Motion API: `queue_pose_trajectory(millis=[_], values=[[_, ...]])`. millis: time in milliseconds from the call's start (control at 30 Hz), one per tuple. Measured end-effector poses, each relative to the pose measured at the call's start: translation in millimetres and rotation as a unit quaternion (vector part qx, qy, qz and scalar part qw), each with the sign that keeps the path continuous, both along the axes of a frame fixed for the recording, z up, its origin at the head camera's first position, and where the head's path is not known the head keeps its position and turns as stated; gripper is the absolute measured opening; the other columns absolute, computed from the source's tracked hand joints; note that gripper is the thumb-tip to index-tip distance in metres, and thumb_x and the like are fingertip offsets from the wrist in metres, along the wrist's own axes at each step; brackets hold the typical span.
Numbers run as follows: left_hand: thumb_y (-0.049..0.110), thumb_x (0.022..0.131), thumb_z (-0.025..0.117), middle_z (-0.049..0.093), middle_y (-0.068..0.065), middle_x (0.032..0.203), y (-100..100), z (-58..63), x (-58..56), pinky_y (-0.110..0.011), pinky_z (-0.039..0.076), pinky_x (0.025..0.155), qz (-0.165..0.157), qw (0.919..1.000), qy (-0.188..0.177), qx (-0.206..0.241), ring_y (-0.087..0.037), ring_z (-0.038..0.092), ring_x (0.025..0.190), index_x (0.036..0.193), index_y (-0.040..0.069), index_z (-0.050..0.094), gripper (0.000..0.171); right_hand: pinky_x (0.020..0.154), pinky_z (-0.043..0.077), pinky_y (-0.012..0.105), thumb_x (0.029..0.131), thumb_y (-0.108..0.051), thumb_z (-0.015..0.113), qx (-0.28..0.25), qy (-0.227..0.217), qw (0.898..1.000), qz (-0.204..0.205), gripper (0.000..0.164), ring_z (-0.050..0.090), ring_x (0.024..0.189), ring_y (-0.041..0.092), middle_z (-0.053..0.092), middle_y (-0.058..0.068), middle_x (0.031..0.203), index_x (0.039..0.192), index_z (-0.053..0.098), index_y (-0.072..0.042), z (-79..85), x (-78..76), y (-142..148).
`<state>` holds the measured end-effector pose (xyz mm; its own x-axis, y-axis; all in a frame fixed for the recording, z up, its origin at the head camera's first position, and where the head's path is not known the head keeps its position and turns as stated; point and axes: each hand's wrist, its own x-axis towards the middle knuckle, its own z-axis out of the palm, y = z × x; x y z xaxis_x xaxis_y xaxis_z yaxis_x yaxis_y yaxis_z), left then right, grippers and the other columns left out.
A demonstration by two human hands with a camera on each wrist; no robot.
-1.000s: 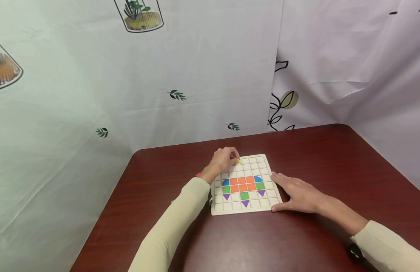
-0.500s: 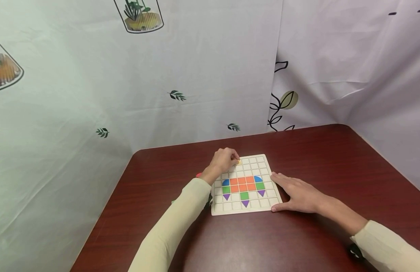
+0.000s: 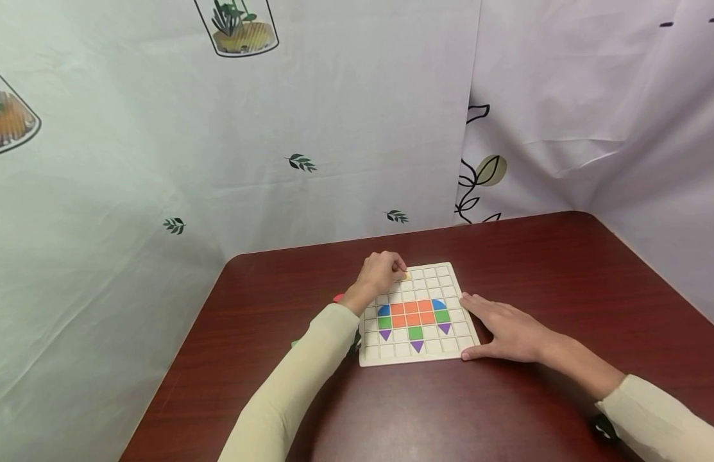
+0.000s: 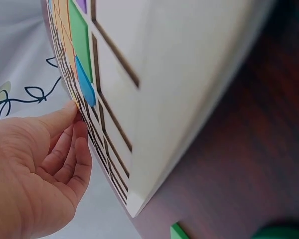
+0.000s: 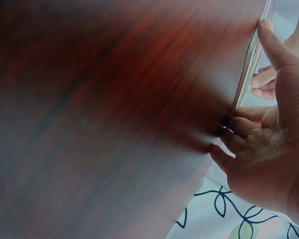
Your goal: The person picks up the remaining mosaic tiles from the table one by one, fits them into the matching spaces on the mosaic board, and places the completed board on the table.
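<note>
A white gridded board (image 3: 420,360) lies on the table, bearing orange squares (image 3: 412,312), green squares (image 3: 415,332), purple triangles (image 3: 417,346) and two blue quarter-round pieces (image 3: 438,303). At its far left corner my left hand (image 3: 382,273) pinches a small yellow tile (image 3: 407,276) between thumb and fingers, right at a cell of the top row. In the left wrist view the thumb (image 4: 65,115) meets the board's surface, and most of the tile is hidden. My right hand (image 3: 509,330) rests along the board's right edge, thumb and fingers spread and touching that edge.
Left of the board, a red piece (image 3: 337,298) and a green piece (image 3: 294,344) lie partly hidden by the left arm. More green pieces (image 4: 177,232) show on the table in the left wrist view. A patterned white cloth (image 3: 345,128) hangs behind the dark red table (image 3: 449,410).
My left fingers have shifted very slightly with the yellow tile at the far corner. The right hand and the board have stayed in place.
</note>
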<state>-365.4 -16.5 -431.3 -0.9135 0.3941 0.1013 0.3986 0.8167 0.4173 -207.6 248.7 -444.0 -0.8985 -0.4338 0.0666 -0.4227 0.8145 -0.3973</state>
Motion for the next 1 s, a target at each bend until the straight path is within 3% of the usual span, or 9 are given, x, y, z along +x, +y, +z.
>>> queue_pose_trajectory(millis=[600, 800, 1000], values=[[0.021, 0.1, 0.078, 0.07, 0.006, 0.091, -9, 10.4, 5.6, -0.029, 0.053, 0.081, -0.016, 0.9999, 0.004, 0.001, -0.011, 0.063, 0.085, 0.099, 0.016, 0.075, 0.005, 0.114, 0.037, 0.067, 0.08, -0.072, 0.081, -0.001, 0.003, 1.0, 0.005, 0.117, 0.041, 0.149, 0.047, 0.042, 0.027, 0.162, 0.157, 0.042, 0.006, 3.4, 1.6, -4], [0.019, 0.101, 0.077, 0.072, 0.003, 0.095, -17, 23.0, 4.4, -0.032, 0.054, 0.086, -0.02, 0.9996, 0.018, 0.009, -0.012, 0.065, 0.088, 0.103, 0.014, 0.076, 0.005, 0.114, 0.037, 0.067, 0.08, -0.073, 0.081, -0.002, 0.002, 1.0, 0.0, 0.117, 0.041, 0.148, 0.047, 0.042, 0.027, 0.162, 0.158, 0.043, 0.006, 3.9, 2.9, -3], [0.023, 0.102, 0.074, 0.075, 0.003, 0.098, -31, 40.6, 5.6, -0.033, 0.056, 0.082, -0.022, 0.9991, 0.033, 0.014, -0.013, 0.068, 0.088, 0.106, 0.016, 0.076, 0.008, 0.114, 0.037, 0.067, 0.08, -0.074, 0.08, -0.003, -0.004, 1.0, -0.001, 0.118, 0.041, 0.149, 0.048, 0.042, 0.027, 0.162, 0.158, 0.042, 0.005, 3.4, 2.9, -2]])
